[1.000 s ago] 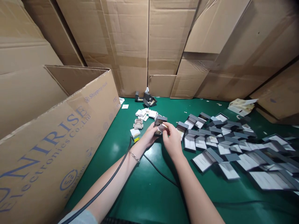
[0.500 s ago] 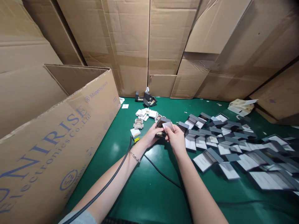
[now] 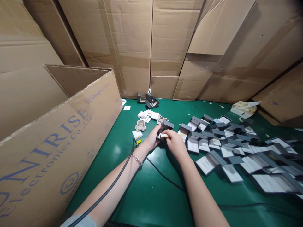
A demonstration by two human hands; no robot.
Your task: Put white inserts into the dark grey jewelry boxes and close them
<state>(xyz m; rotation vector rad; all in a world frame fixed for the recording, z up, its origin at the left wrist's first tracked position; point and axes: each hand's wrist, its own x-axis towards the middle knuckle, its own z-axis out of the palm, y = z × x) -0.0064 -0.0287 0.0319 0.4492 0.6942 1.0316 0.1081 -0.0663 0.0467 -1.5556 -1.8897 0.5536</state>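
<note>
Pinching a matte grey card jewellery box [image 3: 165, 129] between left hand [image 3: 152, 138] and right hand [image 3: 175, 145].

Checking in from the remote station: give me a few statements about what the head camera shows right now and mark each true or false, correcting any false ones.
1. The left hand and right hand both grip a small dark grey box. True.
2. The chain bracelet is on the right wrist. False: it is on the left wrist.
3. Open grey boxes with white linings lie spread out to the right of the hands. True.
4. The carton with blue print stands to the right of the green mat. False: it stands along the mat's left side.
5. A black cable runs along the left forearm. True.
</note>
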